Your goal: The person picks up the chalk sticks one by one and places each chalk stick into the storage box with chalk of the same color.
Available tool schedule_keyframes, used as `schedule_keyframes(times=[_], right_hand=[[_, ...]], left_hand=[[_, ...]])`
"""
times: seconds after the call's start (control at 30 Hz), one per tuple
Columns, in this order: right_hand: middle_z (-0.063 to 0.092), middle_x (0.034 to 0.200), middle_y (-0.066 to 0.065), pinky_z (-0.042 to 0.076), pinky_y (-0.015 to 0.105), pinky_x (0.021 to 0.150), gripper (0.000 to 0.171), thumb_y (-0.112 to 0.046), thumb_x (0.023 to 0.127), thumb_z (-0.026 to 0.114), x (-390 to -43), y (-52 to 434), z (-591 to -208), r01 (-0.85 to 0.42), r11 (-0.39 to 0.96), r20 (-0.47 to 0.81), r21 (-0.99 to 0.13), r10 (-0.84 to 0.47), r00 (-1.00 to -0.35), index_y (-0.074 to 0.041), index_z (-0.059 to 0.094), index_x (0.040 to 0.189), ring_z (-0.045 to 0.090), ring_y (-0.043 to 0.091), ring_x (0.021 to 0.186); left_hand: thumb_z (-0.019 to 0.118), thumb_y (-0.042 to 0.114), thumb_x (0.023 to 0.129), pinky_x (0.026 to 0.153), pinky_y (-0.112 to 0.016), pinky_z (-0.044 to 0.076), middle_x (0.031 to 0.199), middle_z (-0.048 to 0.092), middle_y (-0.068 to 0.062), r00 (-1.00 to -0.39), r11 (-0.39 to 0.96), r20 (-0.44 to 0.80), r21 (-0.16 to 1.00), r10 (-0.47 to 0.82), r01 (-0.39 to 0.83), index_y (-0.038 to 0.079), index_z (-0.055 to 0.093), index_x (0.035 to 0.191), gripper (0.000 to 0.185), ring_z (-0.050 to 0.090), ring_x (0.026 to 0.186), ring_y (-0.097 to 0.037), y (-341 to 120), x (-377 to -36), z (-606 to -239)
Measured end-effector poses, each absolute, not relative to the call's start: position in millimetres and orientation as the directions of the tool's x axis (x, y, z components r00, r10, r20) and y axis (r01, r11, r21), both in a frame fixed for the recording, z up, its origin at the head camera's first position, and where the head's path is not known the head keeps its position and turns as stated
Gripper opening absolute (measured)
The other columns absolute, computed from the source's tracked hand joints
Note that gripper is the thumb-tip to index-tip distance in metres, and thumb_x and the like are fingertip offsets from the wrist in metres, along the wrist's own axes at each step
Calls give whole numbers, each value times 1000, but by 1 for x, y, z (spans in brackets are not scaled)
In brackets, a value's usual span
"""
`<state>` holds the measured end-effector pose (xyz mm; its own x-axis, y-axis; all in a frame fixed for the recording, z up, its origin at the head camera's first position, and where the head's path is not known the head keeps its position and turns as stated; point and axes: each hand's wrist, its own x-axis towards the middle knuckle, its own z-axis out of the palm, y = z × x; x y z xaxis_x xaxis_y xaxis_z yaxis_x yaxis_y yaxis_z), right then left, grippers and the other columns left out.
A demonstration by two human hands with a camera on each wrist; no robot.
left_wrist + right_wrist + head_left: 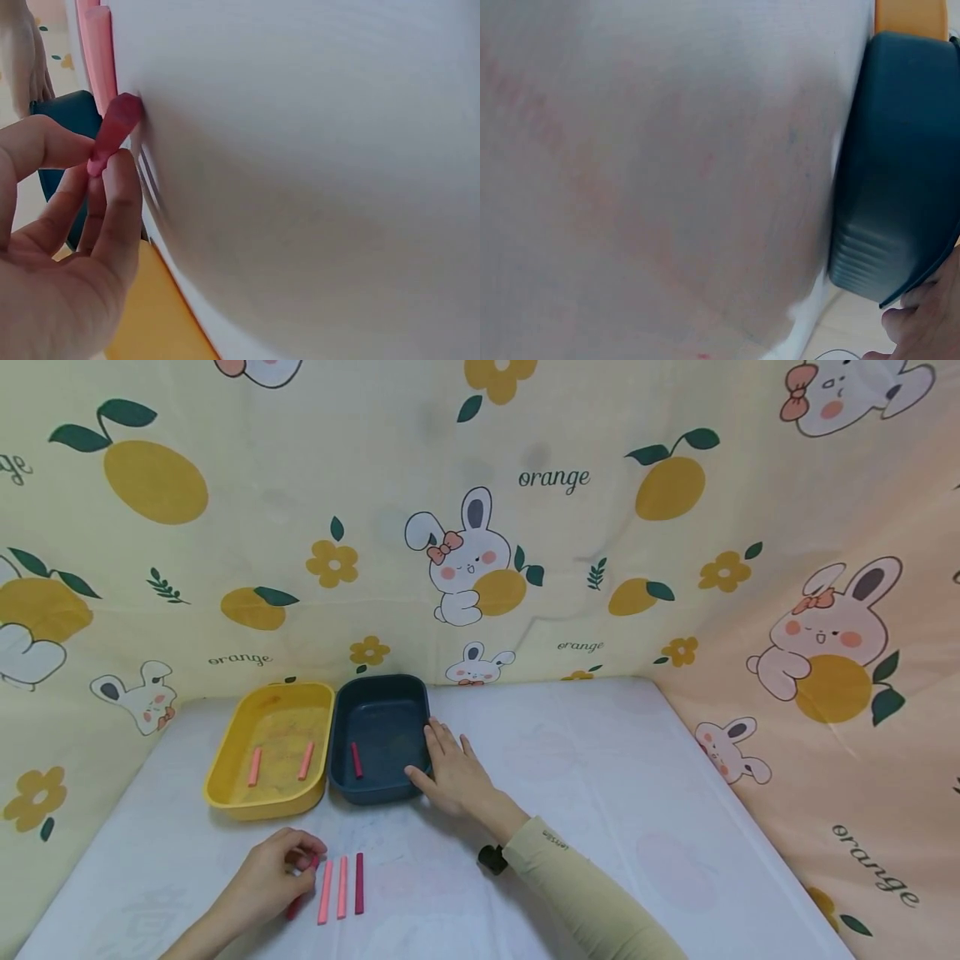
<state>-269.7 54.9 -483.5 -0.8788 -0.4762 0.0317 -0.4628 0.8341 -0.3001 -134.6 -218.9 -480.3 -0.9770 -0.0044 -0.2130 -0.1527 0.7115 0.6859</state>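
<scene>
Nearest the person, the left hand (273, 878) lies on the white tabletop (600, 793) with its fingers curled in a pinching grip round a short dark red stick (302, 887); the left wrist view shows thumb and fingertips (120, 187) closed on one end of that stick (114, 131) while its other end meets the tabletop (315, 180). Just right of the held stick, three more sticks lie side by side: two light pink sticks (333, 888) and, furthest right, one dark magenta stick (359, 882). Beyond this row, the dark blue rectangular plastic tray (380, 739) holds a single dark red stick (357, 760). The right hand (452, 768), in a beige sleeve (592, 893), rests with relaxed, straight fingers against the right rim of this blue tray, an open grip holding nothing; the right wrist view shows a thumb tip (922, 319) touching the tray's outer wall (892, 187). Touching the blue tray's left side, a yellow rectangular plastic tray (274, 748) contains two orange-pink sticks (280, 763) lying apart. Behind both trays hangs a cloth backdrop (480, 510) printed with rabbits and oranges.
</scene>
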Motion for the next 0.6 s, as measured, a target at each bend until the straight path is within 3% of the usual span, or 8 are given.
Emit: schedule_keyframes(times=[0.33, 0.6], right_hand=[[5, 175, 4, 12, 50, 127, 85, -63, 107, 34, -269, 55, -483, -463, 834, 33, -301, -477, -879, -7, 12, 167, 9, 21, 160], [6, 175, 6, 12, 50, 127, 84, -62, 107, 34, -269, 55, -482, -470, 829, 40, -302, -482, -875, -6, 13, 167, 11, 23, 160]], left_hand=[[76, 2, 86, 75, -31, 59, 103, 64, -4, -986, 694, -165, 707, -19, -132, 7, 72, 107, 22, 59, 86, -18, -218, -133, -475], [76, 3, 89, 82, -34, 61, 113, 65, -8, -997, 656, -78, 753, 0, -59, 4, 71, 112, 24, 64, 96, -20, -217, -137, -466]])
